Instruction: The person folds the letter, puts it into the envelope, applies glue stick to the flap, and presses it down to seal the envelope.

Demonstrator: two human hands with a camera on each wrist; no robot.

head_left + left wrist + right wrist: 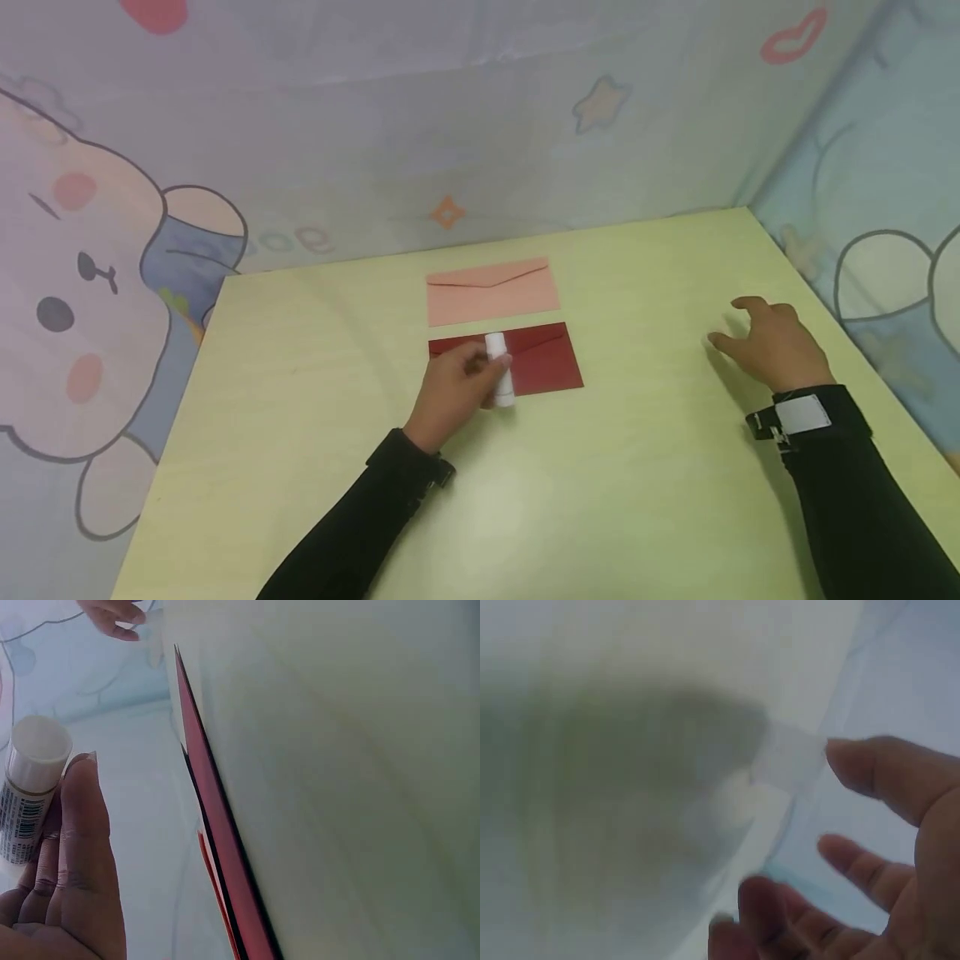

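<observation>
- Near the middle of the yellow-green table [300, 433], my left hand [453, 392] gripped a white glue stick [499, 369], fingers curled round its barrel and the capped end pointing away from me.
- From the left wrist view, the glue stick [28, 784] sat against my fingers [82, 847], its barcode label showing.
- That stick hovered over the near left part of the dark red envelope [540, 358], which lay flat with its long axis running left to right across the table.
- Just beyond the red one lay a pink envelope [491, 290], parallel to it and apart by a narrow strip of table, flap side up.
- My right hand [772, 343] hung well off to the right of both envelopes, fingers loosely spread and holding nothing.
- I could make out a small pale translucent piece [787, 761] beside the fingertips [855, 761] in the right wrist view, but the blur kept me from telling what it was or whether I touched it.
- So the left hand was plainly the nearer 1 to the red envelope, almost on it; the right was a good reach away.
- Bare table lay open on all sides of the 2 envelopes, with the cartoon-printed walls [112, 275] closing in the left, far and right edges.
</observation>
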